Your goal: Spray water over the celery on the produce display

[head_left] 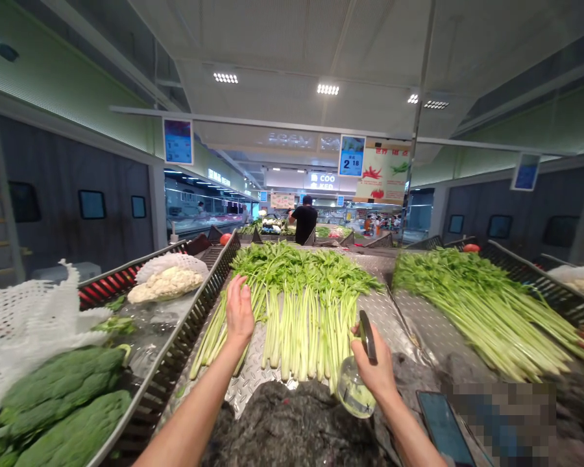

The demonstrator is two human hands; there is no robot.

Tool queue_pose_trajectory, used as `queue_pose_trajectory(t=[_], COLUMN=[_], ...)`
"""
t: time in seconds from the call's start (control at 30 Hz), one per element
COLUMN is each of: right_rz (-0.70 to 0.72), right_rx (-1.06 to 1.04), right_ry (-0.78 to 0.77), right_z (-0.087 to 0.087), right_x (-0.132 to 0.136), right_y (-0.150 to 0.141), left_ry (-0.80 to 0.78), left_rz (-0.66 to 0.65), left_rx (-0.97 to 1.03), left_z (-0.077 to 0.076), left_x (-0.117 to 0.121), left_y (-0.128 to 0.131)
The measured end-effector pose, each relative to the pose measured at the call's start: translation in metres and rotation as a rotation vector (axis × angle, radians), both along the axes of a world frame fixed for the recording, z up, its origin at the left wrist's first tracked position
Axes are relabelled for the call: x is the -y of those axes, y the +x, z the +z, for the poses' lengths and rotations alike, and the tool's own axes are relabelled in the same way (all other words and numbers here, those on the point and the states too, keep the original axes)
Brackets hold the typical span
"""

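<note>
My left hand (239, 311) is raised over the left side of the celery, fingers extended and nothing in it. Celery bunches (302, 324) lie side by side on the metal display surface (246, 392), leaves away from me and pale stalk ends toward me. My right hand (376, 363) is closed around a see-through plastic container with a dark curved handle (355, 392), which looks like a spray bottle. It is tilted, its round base facing me, beside the right edge of the celery. My fingers partly hide its upper part.
A black slatted divider (175, 344) separates the celery from broccoli (63, 389) and netted cauliflower (168, 285) at left. Dark crumpled material (292, 428) lies in front. A phone (445, 425) is at lower right. The mirror (467, 311) reflects celery. One person (305, 219) stands beyond.
</note>
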State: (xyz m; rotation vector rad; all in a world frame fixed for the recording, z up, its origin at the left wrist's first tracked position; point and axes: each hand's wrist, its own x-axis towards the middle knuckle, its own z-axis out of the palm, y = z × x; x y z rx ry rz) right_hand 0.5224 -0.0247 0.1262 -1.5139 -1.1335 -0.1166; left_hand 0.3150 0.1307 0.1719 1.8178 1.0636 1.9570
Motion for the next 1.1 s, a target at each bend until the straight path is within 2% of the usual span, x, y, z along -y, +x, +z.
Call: queue_pose_trajectory(t=[0.27,0.43,0.77,1.1], right_rz=[-0.088,-0.104,-0.022,0.099], right_rx=[-0.054,-0.031,-0.027,-0.029], right_ry=[0.014,-0.021,0.003,-0.009], right_z=[-0.004,-0.008,-0.006,-0.002], right_x=[0.011,0.015,0.007,-0.002], right_y=[0.025,0.028,0.011,-0.021], left_ry=[-0.001,-0.001,-0.018,0.020], left_rz=[-0.052,-0.066,-0.114,-0.081], left_rx=[-0.016,-0.021,-0.009,0.003], left_z=[0.000,0.000,-0.013,-0.012], left_x=[0.005,0.007,0.006,0.003], left_y=[0.014,0.021,0.025,0.007])
